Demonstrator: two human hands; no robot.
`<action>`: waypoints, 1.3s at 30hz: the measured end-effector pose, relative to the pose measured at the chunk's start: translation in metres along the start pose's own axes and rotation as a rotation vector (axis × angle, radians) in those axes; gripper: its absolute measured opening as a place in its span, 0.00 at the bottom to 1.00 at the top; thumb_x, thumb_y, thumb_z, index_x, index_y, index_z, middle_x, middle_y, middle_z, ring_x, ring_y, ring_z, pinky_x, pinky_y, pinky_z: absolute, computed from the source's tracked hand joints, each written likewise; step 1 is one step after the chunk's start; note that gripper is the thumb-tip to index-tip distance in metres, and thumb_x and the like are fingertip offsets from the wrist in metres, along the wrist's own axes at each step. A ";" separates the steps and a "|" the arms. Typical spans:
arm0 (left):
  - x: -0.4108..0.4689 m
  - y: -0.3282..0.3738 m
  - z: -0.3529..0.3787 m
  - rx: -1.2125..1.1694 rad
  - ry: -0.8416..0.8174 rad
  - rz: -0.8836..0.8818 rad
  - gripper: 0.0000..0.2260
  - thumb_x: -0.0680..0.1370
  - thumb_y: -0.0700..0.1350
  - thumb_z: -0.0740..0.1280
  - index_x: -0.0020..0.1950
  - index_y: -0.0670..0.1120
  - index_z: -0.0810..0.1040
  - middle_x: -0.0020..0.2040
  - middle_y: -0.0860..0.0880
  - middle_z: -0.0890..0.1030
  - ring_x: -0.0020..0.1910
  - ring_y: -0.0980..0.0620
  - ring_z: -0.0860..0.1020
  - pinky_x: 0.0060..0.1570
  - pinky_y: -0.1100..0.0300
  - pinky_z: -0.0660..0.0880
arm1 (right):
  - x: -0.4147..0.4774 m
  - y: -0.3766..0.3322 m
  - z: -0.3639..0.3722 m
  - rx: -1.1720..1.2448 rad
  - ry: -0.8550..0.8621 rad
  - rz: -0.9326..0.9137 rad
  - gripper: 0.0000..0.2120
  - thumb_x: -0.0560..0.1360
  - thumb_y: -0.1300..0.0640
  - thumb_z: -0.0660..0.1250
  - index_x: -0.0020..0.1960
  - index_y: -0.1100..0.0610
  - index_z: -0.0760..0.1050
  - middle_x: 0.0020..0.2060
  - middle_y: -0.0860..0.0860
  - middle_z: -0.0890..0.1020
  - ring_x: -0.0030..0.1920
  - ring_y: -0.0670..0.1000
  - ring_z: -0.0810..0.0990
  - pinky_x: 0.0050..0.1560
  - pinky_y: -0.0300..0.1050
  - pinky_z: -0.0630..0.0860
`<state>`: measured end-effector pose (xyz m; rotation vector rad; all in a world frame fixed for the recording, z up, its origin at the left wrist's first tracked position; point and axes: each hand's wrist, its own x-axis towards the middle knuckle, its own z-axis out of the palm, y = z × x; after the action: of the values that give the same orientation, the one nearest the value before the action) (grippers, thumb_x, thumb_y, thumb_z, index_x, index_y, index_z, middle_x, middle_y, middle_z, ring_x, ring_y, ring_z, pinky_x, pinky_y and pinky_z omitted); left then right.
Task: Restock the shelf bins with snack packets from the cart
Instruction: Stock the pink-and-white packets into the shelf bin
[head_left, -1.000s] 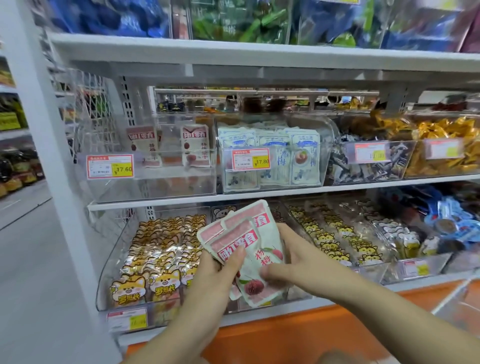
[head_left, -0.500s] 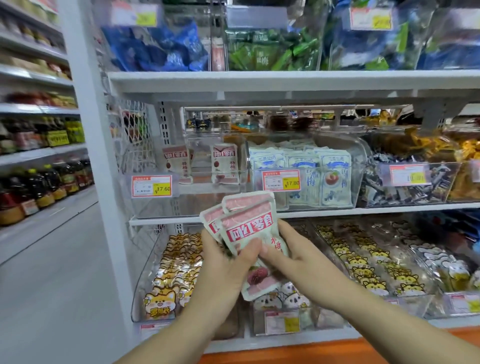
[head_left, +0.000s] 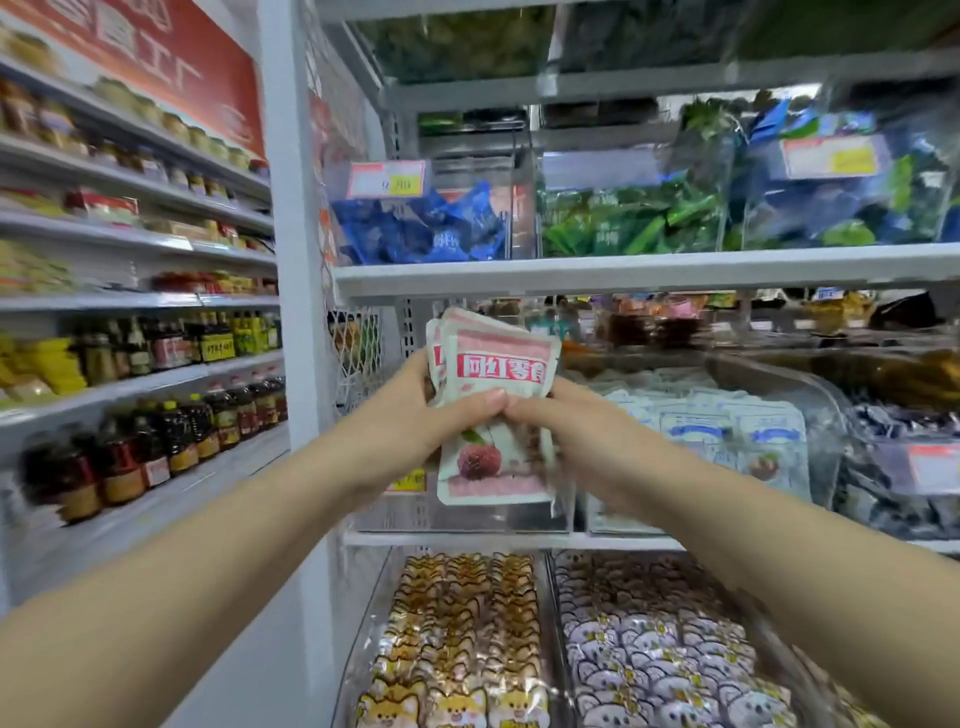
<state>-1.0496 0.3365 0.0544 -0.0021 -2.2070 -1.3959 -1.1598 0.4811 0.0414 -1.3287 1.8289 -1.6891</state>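
Snack packets (head_left: 498, 364) gripped by left hand (head_left: 431, 415) and right hand (head_left: 571, 431), hands raised before clear shelf bins (head_left: 769, 370), white shelves (head_left: 623, 270), bottles (head_left: 156, 452) leftward.

Snack packets (head_left: 496, 415) between both hands, before the shelf bin (head_left: 467, 514).
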 end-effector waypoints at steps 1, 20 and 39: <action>0.011 0.002 -0.006 0.035 -0.002 0.004 0.25 0.74 0.51 0.73 0.69 0.52 0.70 0.56 0.55 0.84 0.47 0.63 0.83 0.39 0.71 0.77 | 0.013 -0.004 -0.003 -0.014 -0.005 -0.030 0.10 0.80 0.56 0.65 0.61 0.49 0.78 0.55 0.48 0.85 0.59 0.51 0.83 0.68 0.57 0.73; 0.143 -0.090 -0.045 0.280 0.040 -0.324 0.07 0.77 0.50 0.72 0.48 0.58 0.75 0.47 0.56 0.83 0.48 0.57 0.80 0.49 0.59 0.77 | 0.199 0.051 -0.036 -0.499 -0.046 0.344 0.37 0.50 0.46 0.82 0.57 0.54 0.80 0.55 0.52 0.85 0.55 0.55 0.83 0.61 0.57 0.78; 0.209 -0.169 -0.035 0.395 -0.042 -0.558 0.12 0.74 0.49 0.77 0.53 0.47 0.79 0.52 0.46 0.84 0.50 0.47 0.83 0.56 0.49 0.81 | 0.271 0.071 -0.055 -1.244 -0.444 0.188 0.38 0.70 0.51 0.78 0.72 0.52 0.61 0.59 0.50 0.77 0.56 0.51 0.78 0.53 0.46 0.78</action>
<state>-1.2609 0.1716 0.0129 0.7812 -2.6000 -1.1889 -1.3705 0.2935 0.0842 -1.6020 2.6079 0.0439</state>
